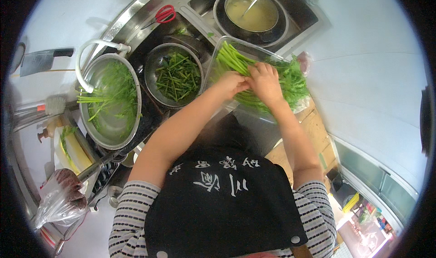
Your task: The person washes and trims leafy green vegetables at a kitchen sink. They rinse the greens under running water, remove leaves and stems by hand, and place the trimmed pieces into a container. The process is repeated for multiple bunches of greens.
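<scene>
A bunch of leafy green vegetables with feathery leaves and pale green stems lies in a clear plastic tub. My left hand and my right hand meet over the bunch, fingers curled around stems. The stems point up and left past my hands; the leaves spread to the right, over the tub's edge. My fingers hide the exact spot they grip. Left of the tub, a metal bowl holds cut dark green stems and leaves.
At the left, similar greens soak in a large metal basin under a white curved spout. Red-handled scissors lie on the sink rim. A pot of yellowish liquid stands in the back sink. A cleaver is at far left.
</scene>
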Action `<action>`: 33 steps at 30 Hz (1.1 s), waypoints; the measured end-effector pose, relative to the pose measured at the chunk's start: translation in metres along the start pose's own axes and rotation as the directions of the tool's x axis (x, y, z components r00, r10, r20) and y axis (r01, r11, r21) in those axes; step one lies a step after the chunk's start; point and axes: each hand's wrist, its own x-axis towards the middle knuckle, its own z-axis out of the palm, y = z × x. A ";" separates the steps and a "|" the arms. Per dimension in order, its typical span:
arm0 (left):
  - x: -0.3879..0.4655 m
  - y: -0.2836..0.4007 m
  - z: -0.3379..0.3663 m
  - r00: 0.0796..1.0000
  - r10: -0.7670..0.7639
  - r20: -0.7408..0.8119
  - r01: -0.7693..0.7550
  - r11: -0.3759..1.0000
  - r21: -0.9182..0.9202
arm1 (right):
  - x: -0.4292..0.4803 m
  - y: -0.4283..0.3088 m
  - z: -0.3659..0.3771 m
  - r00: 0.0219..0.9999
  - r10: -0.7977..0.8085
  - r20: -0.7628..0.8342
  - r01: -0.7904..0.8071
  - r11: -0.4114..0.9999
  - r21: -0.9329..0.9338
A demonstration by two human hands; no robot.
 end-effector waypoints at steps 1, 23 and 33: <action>-0.002 0.002 -0.009 1.000 0.018 0.014 -0.018 1.000 0.007 | -0.002 0.000 0.006 1.000 -0.028 -0.002 0.028 0.999 -0.030; -0.153 -0.029 -0.097 0.934 0.163 -0.318 -0.145 0.986 0.080 | 0.026 -0.036 0.039 0.999 0.047 0.026 -0.047 0.999 0.009; -0.230 -0.041 -0.147 0.845 0.301 -0.441 -0.353 0.935 -0.037 | 0.050 -0.100 0.004 0.994 -0.089 -0.067 0.093 0.994 0.055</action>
